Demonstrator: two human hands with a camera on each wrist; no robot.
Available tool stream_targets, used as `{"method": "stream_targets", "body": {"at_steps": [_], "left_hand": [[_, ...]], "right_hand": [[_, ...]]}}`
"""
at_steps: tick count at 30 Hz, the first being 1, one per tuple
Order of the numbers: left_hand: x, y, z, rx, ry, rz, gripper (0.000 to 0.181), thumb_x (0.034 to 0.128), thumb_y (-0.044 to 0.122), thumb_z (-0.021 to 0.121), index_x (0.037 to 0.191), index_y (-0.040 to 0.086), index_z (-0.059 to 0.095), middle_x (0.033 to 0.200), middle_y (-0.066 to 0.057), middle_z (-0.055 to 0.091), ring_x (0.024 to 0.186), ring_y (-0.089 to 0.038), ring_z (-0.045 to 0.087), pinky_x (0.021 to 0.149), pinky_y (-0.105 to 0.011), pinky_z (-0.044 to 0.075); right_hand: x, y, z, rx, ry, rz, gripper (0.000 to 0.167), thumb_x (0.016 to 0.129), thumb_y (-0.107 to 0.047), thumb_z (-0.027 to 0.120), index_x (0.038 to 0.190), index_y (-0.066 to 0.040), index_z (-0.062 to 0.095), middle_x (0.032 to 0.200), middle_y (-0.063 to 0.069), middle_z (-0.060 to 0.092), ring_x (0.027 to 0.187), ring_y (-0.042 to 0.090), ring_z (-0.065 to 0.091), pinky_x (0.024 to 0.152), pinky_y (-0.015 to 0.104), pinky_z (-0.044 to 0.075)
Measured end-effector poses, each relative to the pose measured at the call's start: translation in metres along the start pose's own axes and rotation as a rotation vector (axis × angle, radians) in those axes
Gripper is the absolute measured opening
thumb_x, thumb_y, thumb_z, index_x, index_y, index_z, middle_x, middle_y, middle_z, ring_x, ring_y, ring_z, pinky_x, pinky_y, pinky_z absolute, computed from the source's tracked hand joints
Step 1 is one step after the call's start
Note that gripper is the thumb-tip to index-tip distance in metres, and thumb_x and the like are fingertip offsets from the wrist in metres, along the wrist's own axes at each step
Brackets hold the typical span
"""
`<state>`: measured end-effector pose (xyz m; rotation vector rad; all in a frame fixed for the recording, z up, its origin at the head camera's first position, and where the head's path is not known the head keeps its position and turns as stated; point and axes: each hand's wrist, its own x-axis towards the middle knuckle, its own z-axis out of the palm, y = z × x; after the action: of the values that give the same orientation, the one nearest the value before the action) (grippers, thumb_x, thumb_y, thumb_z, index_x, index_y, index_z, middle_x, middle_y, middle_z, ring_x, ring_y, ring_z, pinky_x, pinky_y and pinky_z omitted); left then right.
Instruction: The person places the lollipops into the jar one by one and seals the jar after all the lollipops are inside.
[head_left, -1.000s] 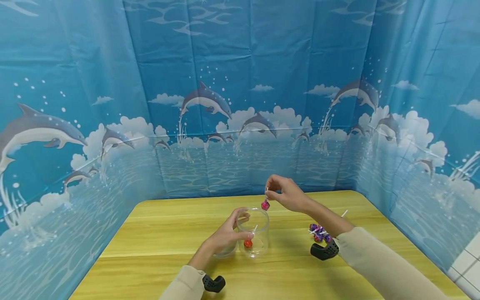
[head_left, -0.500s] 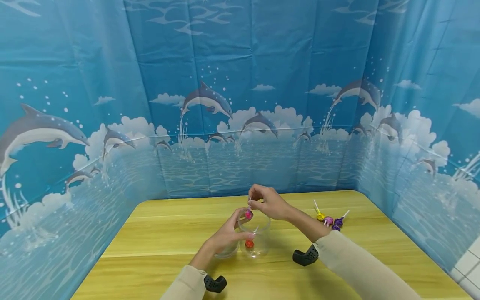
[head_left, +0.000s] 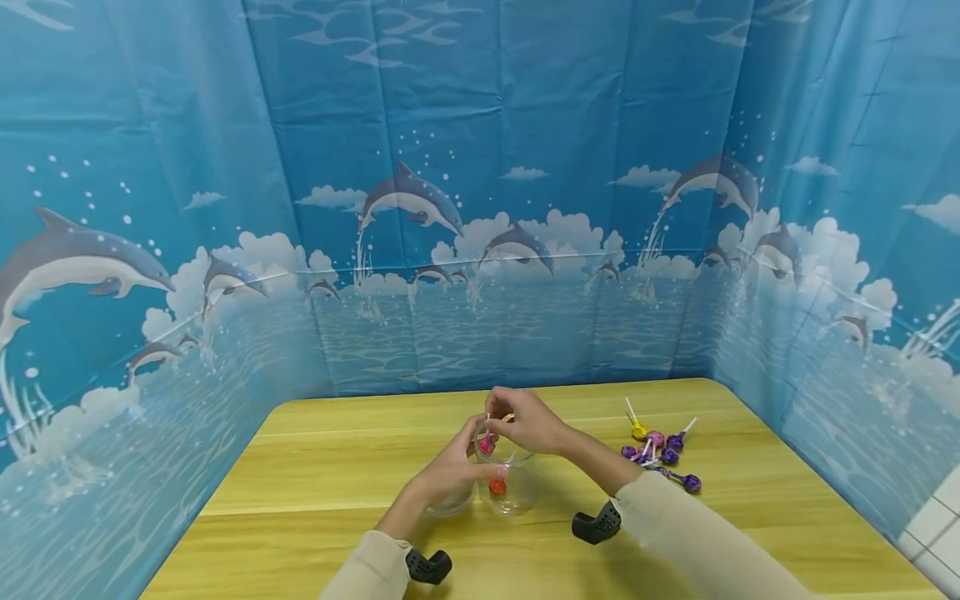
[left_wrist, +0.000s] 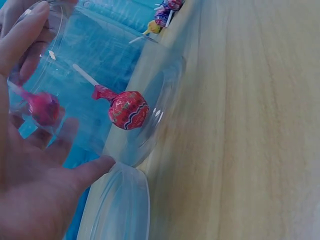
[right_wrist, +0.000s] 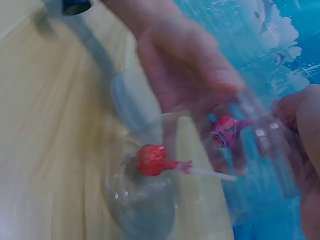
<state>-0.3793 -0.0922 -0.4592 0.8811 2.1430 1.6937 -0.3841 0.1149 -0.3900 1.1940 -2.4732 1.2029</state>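
Observation:
A clear round jar (head_left: pixel 517 492) stands on the table with a red lollipop (head_left: pixel 497 486) at its bottom, seen large in the left wrist view (left_wrist: pixel 129 110). My left hand (head_left: pixel 453 471) curls round the jar's left side, thumb in front and fingers behind. Pinched by its stick in my right hand (head_left: pixel 528 423), a pink lollipop (head_left: pixel 487 444) hangs head down just inside the jar's mouth; the right wrist view shows its wrapped head (right_wrist: pixel 226 131) through the clear wall. A round clear lid (left_wrist: pixel 122 205) lies left of the jar, partly behind my left hand.
Several lollipops, purple (head_left: pixel 692 483), pink (head_left: pixel 656 439) and yellow (head_left: pixel 639 431), lie in a loose group on the table (head_left: pixel 315 475) right of the jar. A blue dolphin-print curtain (head_left: pixel 450 333) stands behind the table and along its sides.
My right hand has come left and down from the jar's right rim, bringing the pink lollipop into the mouth. The loose lollipops, partly hidden by the right arm before, show more fully. My left hand stays put.

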Motion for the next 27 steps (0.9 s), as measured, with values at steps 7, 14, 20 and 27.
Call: {"method": "stream_targets", "body": {"at_steps": [7, 14, 20, 27], "left_hand": [[-0.001, 0.006, -0.002, -0.027, -0.004, 0.007, 0.089, 0.0936, 0.023, 0.079, 0.163, 0.024, 0.024, 0.153, -0.002, 0.042, 0.127, -0.035, 0.050, 0.103, -0.047, 0.046], [0.001, 0.007, 0.004, -0.132, -0.019, 0.026, 0.099, 0.0908, 0.010, 0.080, 0.166, 0.024, 0.017, 0.155, -0.008, 0.041, 0.111, -0.033, 0.066, 0.092, -0.043, 0.056], [0.003, 0.005, 0.005, -0.163, -0.033, 0.043, 0.101, 0.0923, 0.008, 0.078, 0.166, 0.028, 0.012, 0.164, -0.007, 0.030, 0.124, -0.037, 0.060, 0.091, -0.045, 0.057], [0.004, 0.000, 0.006, -0.152, -0.023, 0.040, 0.100, 0.0922, 0.009, 0.079, 0.165, 0.024, 0.014, 0.162, -0.008, 0.034, 0.125, -0.036, 0.059, 0.091, -0.044, 0.057]], "right_hand": [[0.001, 0.000, 0.012, -0.061, -0.018, -0.002, 0.011, 0.098, -0.003, 0.070, 0.094, -0.011, 0.064, 0.095, -0.001, 0.072, 0.085, 0.010, 0.072, 0.074, 0.027, 0.058], [0.002, -0.001, 0.014, -0.058, -0.011, -0.015, 0.006, 0.097, -0.004, 0.073, 0.096, -0.009, 0.069, 0.091, -0.003, 0.072, 0.080, 0.009, 0.070, 0.073, 0.027, 0.058], [0.001, 0.000, 0.014, -0.048, 0.029, 0.001, 0.008, 0.097, -0.007, 0.074, 0.103, -0.010, 0.070, 0.092, -0.006, 0.070, 0.082, 0.009, 0.069, 0.076, 0.028, 0.057], [-0.003, -0.002, 0.011, 0.010, 0.031, 0.002, 0.011, 0.098, -0.007, 0.073, 0.108, -0.007, 0.069, 0.094, -0.002, 0.070, 0.083, 0.013, 0.069, 0.076, 0.031, 0.059]]}}
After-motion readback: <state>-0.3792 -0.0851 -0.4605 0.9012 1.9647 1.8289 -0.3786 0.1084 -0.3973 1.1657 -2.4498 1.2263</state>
